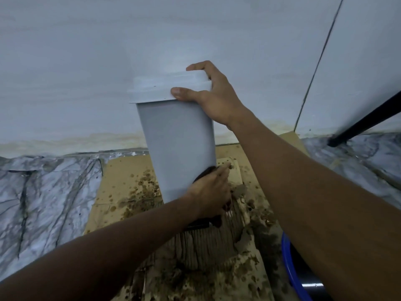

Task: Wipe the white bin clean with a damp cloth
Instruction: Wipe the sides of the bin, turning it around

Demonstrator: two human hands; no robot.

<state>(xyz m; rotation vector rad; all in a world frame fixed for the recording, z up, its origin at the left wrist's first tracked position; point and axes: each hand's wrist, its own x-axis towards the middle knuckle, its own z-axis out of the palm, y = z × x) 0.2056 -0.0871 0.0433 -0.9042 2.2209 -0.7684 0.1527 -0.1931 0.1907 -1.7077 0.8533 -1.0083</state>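
Marbled floor (43, 192) on the left, then stained cardboard (121, 181) spread below the wall. Left hand (210, 192) comes in low, fingers bunched around a dark cloth (205, 173) and pressing it against the lower side of the white bin (178, 148). The bin sits mid-frame, tipped, lifted clear of the cardboard, lid (169, 88) on. Up top, right hand (213, 98) clamps the lid rim, thumb in front, fingers over the back. Looks light, rigid plastic, smooth and likely slick once wet, so that rim grip seems the safest hold. Far right: a blue bucket rim (290, 274) and a black pole (366, 120).
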